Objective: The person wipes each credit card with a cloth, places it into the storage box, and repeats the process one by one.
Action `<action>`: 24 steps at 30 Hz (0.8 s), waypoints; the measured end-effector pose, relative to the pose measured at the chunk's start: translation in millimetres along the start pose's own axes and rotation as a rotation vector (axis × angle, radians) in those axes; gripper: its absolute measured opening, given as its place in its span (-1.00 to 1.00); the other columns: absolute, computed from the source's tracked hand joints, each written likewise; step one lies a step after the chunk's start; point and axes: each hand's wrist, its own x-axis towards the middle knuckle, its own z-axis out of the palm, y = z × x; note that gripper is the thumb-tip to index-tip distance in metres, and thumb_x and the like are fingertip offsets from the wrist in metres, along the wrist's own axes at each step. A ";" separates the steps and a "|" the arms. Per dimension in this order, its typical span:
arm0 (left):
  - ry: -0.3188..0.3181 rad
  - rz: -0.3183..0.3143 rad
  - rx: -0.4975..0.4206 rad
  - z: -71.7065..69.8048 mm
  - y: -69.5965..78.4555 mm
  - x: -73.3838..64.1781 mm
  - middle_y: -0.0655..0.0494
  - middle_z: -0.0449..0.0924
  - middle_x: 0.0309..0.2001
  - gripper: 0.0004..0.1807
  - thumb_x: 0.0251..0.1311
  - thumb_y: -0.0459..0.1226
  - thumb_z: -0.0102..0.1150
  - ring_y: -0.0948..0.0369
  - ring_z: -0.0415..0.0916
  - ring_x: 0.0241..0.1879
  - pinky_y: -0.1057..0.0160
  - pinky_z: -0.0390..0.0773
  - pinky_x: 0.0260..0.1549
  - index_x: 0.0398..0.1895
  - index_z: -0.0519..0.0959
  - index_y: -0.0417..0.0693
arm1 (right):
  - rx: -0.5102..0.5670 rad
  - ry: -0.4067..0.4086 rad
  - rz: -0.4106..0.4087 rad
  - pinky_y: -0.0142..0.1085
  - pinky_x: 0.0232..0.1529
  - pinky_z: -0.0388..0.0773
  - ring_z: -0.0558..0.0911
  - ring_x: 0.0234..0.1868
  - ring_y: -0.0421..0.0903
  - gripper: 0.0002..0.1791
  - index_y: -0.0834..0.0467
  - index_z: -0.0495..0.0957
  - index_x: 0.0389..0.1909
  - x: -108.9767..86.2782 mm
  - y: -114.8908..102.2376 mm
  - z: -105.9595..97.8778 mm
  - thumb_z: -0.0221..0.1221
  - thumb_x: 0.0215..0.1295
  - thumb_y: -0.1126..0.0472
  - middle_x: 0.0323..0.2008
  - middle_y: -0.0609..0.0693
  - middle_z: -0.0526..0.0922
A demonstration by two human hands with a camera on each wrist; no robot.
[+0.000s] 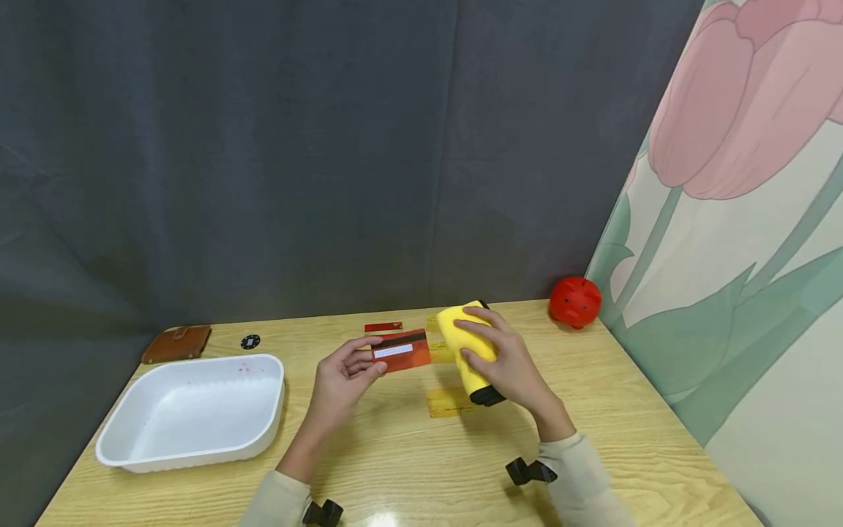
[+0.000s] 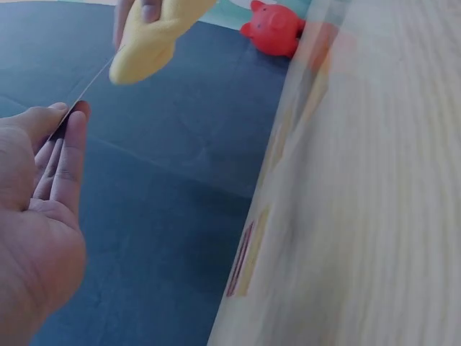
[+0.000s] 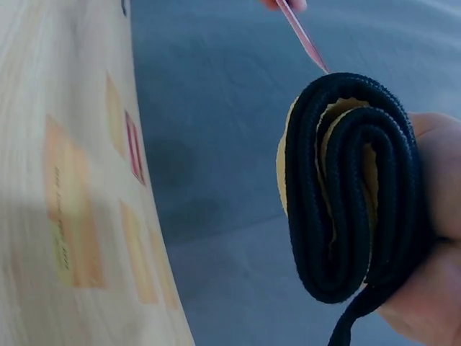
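My left hand [image 1: 342,377] pinches a red bank card [image 1: 416,355] by its left end, thumb against fingers. The card's back, with a dark stripe and a white strip, faces the head camera. In the left wrist view the card [image 2: 92,83] appears nearly edge-on. My right hand [image 1: 507,359] grips a folded yellow cloth [image 1: 461,348] with black edging, just right of the card. From the right wrist, the cloth's black folded end [image 3: 346,194] shows in layers. Whether cloth and card touch, I cannot tell. Beneath them on the table lie several yellow cards [image 1: 443,404].
A red card [image 1: 383,327] lies flat behind the left hand. At left stand a white plastic tray [image 1: 191,461], a brown wallet [image 1: 176,344] and a round black chip [image 1: 250,342]. A red piggy bank [image 1: 575,301] sits back right, near the flower-patterned wall [image 1: 757,293]. A dark curtain [image 1: 296,161] hangs behind.
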 end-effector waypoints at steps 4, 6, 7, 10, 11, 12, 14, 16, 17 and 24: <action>0.003 0.006 -0.006 -11.2 6.3 4.3 -0.08 0.76 -0.21 -0.55 0.19 -0.47 0.42 0.36 0.72 -0.26 0.38 0.76 -0.22 0.18 0.62 -0.25 | 0.012 0.033 0.033 -0.43 0.00 0.52 0.52 0.34 0.11 -0.47 -0.01 0.65 0.25 -2.2 5.4 -15.2 0.40 0.26 0.34 0.40 0.03 0.49; 0.006 0.014 0.015 -22.2 10.2 5.0 0.05 0.76 -0.22 -0.54 0.22 -0.47 0.40 0.37 0.73 -0.26 0.38 0.76 -0.23 0.21 0.60 -0.25 | 0.019 0.046 0.043 -0.50 0.08 0.47 0.50 0.37 0.13 -0.48 -0.01 0.64 0.26 -3.3 7.8 -21.8 0.39 0.28 0.33 0.40 0.03 0.48; 0.006 0.021 0.033 -29.2 12.3 4.6 0.11 0.76 -0.23 -0.54 0.24 -0.46 0.38 0.37 0.73 -0.26 0.39 0.75 -0.23 0.22 0.59 -0.24 | 0.022 0.051 0.049 -0.53 0.10 0.45 0.49 0.38 0.13 -0.49 -0.01 0.64 0.26 -3.8 8.9 -24.9 0.39 0.29 0.32 0.41 0.03 0.48; 0.011 0.020 0.098 -54.5 18.8 0.5 0.28 0.74 -0.23 -0.53 0.31 -0.41 0.34 0.37 0.74 -0.24 0.39 0.74 -0.22 0.29 0.57 -0.18 | 0.025 0.072 0.066 -0.62 0.17 0.37 0.46 0.41 0.13 -0.50 0.01 0.64 0.26 -5.4 12.9 -33.2 0.38 0.30 0.31 0.41 0.04 0.47; 0.013 0.021 0.120 -64.2 20.4 -1.1 0.32 0.73 -0.23 -0.53 0.33 -0.39 0.33 0.37 0.75 -0.24 0.39 0.74 -0.21 0.30 0.56 -0.17 | 0.026 0.080 0.073 -0.64 0.17 0.37 0.45 0.42 0.13 -0.50 0.02 0.64 0.26 -5.8 13.9 -35.5 0.38 0.30 0.31 0.41 0.03 0.47; 0.015 0.022 0.142 -74.0 22.1 -2.9 0.34 0.72 -0.23 -0.53 0.35 -0.39 0.31 0.37 0.75 -0.24 0.40 0.74 -0.20 0.31 0.55 -0.17 | 0.021 0.087 0.081 -0.65 0.16 0.36 0.44 0.42 0.11 -0.50 0.01 0.64 0.26 -6.0 14.7 -37.6 0.38 0.30 0.31 0.42 0.02 0.47; 0.016 0.033 0.190 -93.6 24.7 -6.0 0.38 0.71 -0.22 -0.53 0.37 -0.38 0.29 0.38 0.75 -0.24 0.41 0.73 -0.20 0.33 0.53 -0.18 | 0.016 0.102 0.100 -0.65 0.14 0.37 0.43 0.42 0.08 -0.49 0.01 0.64 0.26 -6.5 15.7 -41.5 0.38 0.29 0.32 0.42 0.00 0.46; 0.015 0.050 0.231 -112.1 26.9 -8.1 0.40 0.72 -0.22 -0.51 0.37 -0.40 0.28 0.40 0.75 -0.24 0.41 0.73 -0.21 0.34 0.51 -0.23 | 0.019 0.111 0.116 -0.64 0.10 0.40 0.42 0.42 0.06 -0.49 0.00 0.64 0.25 -6.7 15.9 -44.4 0.38 0.28 0.32 0.42 -0.02 0.46; 0.015 0.054 0.253 -120.8 28.2 -9.2 0.41 0.73 -0.22 -0.51 0.36 -0.41 0.28 0.41 0.75 -0.25 0.42 0.73 -0.23 0.35 0.50 -0.24 | 0.024 0.113 0.123 -0.64 0.07 0.42 0.42 0.41 0.04 -0.49 0.00 0.64 0.26 -6.7 15.7 -45.4 0.38 0.28 0.32 0.42 -0.03 0.46; 0.018 0.031 0.388 -172.3 33.6 -19.9 0.45 0.75 -0.24 -0.44 0.32 -0.42 0.32 0.41 0.74 -0.29 0.51 0.69 -0.27 0.37 0.46 -0.26 | 0.059 0.105 0.142 -0.62 0.04 0.46 0.43 0.37 0.00 -0.49 -0.01 0.64 0.26 -6.9 16.4 -45.7 0.38 0.28 0.31 0.43 -0.02 0.45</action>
